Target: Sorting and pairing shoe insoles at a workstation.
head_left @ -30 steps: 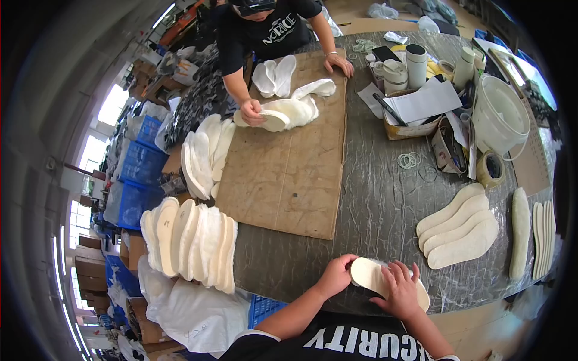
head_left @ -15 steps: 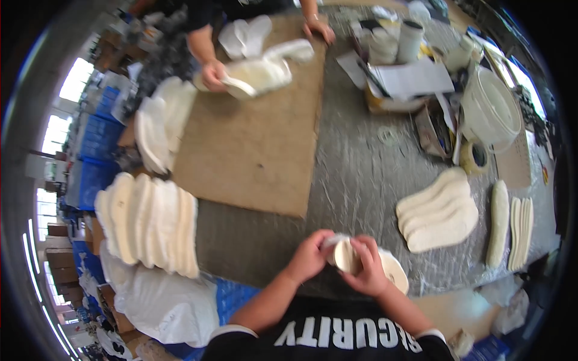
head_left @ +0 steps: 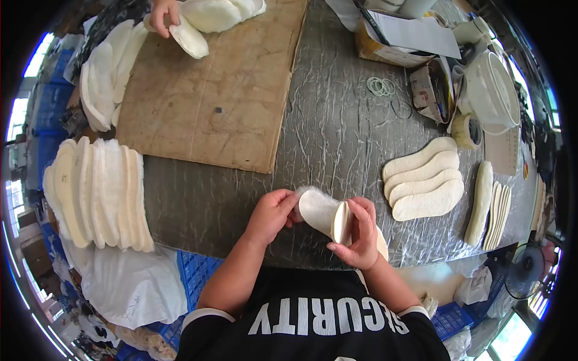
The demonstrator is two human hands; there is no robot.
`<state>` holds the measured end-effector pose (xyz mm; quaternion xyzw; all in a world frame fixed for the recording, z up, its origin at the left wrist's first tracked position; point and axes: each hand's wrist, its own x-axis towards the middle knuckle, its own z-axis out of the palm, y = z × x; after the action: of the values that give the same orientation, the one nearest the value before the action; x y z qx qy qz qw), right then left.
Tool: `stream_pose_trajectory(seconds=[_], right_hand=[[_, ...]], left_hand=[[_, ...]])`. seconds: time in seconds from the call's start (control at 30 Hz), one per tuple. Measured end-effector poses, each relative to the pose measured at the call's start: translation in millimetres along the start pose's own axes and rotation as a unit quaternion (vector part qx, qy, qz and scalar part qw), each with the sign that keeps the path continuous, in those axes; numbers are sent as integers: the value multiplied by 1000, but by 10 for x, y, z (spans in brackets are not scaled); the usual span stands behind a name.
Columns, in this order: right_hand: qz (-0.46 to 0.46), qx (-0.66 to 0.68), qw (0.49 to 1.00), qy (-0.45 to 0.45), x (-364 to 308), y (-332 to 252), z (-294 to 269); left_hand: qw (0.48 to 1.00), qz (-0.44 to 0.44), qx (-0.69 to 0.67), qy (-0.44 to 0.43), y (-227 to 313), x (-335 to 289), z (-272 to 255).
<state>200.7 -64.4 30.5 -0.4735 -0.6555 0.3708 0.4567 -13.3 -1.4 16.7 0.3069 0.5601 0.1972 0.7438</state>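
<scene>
In front of my body, my left hand [head_left: 273, 215] pinches the far edge of a fleecy white insole [head_left: 317, 210] between thumb and fingers. My right hand [head_left: 359, 236] is closed round the other end, where a cream insole piece [head_left: 341, 222] stands curved against it. Whether these are one bent insole or two layers, I cannot tell. Another cream insole [head_left: 382, 244] shows partly behind my right hand at the table's near edge. To the right, a fanned row of several cream insoles [head_left: 426, 195] lies flat on the dark table.
A thick stack of fleecy insoles [head_left: 99, 195] stands at the left table edge. Beyond it lies a brown board [head_left: 198, 108], where a co-worker's hand [head_left: 165, 17] holds an insole [head_left: 189, 41]. Rubber bands [head_left: 380, 86], a tape roll [head_left: 466, 131] and a clear bucket [head_left: 490, 90] sit far right.
My hands have moved apart, and the fleecy insole between them now shows opened out. The whole view has shifted, with the board and co-worker's hand now higher and further left.
</scene>
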Motion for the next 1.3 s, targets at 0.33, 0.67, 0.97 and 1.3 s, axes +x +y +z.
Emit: stream_pose_trajectory(seconds=[0.33, 0.67, 0.97, 1.3], right_hand=[[37, -64, 997, -23, 133, -188, -74], [53, -140, 989, 9, 156, -228, -158], [62, -139, 988, 16, 146, -221, -179], [60, -135, 989, 8, 160, -244, -196]], left_hand=[[968, 61, -226, -86, -30, 80, 125], [967, 68, -219, -114, 213, 17, 414], [978, 82, -167, -98, 259, -15, 515], [977, 98, -155, -110, 305, -40, 554]])
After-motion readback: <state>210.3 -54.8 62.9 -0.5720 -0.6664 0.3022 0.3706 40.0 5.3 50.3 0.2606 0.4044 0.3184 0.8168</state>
